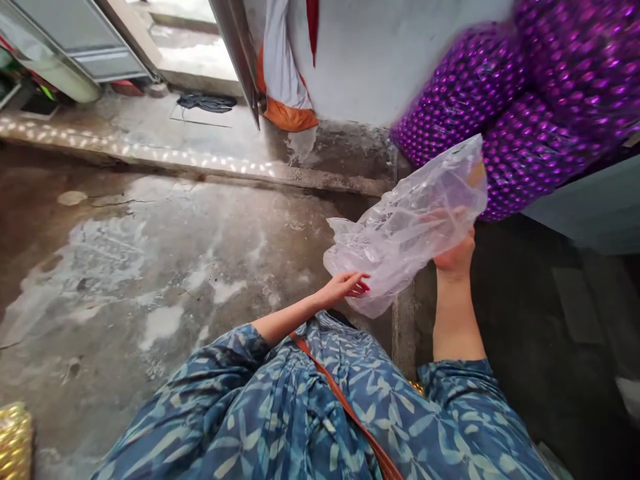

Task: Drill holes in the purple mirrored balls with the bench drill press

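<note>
A crumpled clear plastic bag (405, 230) stretches slantwise in front of me, its upper end high on the right. My right hand (455, 250) supports that upper part, with its fingers showing only dimly through the film; it seems to grip the bag. At the bag's lower left edge is my left hand (347, 285). Its fingers are loosely extended and slightly bent, touching or just over the plastic. Behind the bag's upper end stand large clear sacks full of shiny purple balls (530, 140).
Worn concrete floor (240, 247) spreads to the left, with a raised ledge (200, 157) along the wall and doorway. A dark cloth (206, 102) lies on the ledge. White and orange fabric (287, 80) hangs by the door. Something gold and shiny (15, 440) sits at lower left.
</note>
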`<state>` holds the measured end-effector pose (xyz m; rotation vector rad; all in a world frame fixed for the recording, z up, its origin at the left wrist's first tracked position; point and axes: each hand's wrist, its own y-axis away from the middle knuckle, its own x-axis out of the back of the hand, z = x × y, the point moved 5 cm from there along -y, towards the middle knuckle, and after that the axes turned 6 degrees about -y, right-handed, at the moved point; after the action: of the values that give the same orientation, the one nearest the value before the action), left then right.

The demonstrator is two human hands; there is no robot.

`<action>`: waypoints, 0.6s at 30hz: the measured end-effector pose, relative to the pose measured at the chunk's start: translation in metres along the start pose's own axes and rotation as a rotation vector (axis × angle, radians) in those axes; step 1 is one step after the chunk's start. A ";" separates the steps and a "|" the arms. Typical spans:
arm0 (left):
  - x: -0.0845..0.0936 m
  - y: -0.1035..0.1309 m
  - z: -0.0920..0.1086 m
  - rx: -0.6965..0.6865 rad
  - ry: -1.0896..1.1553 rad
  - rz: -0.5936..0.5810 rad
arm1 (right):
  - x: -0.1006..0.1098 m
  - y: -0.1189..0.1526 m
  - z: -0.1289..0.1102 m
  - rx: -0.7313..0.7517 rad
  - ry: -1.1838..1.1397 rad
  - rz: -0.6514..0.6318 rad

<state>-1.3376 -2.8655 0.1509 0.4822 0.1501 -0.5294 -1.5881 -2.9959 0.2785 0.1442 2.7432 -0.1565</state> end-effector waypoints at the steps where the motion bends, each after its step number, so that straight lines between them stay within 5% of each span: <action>1: 0.012 -0.007 0.001 0.001 -0.003 0.096 | 0.005 0.009 -0.007 0.022 -0.002 0.017; 4: 0.047 -0.037 0.024 -0.166 -0.343 0.382 | 0.019 0.042 -0.034 0.107 0.005 0.054; 6: 0.052 -0.061 0.043 -0.270 -0.672 0.356 | 0.026 0.060 -0.054 0.169 0.012 0.089; 11: 0.025 -0.108 0.049 -0.176 -1.088 0.078 | 0.046 0.083 -0.094 0.308 0.029 0.277; 18: -0.017 -0.112 -0.005 -0.100 -0.883 0.055 | 0.085 0.124 -0.139 0.440 -0.065 0.612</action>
<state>-1.4104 -2.9397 0.1056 0.1223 -0.6773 -0.6344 -1.7030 -2.8485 0.3620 1.0529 2.4256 -0.5701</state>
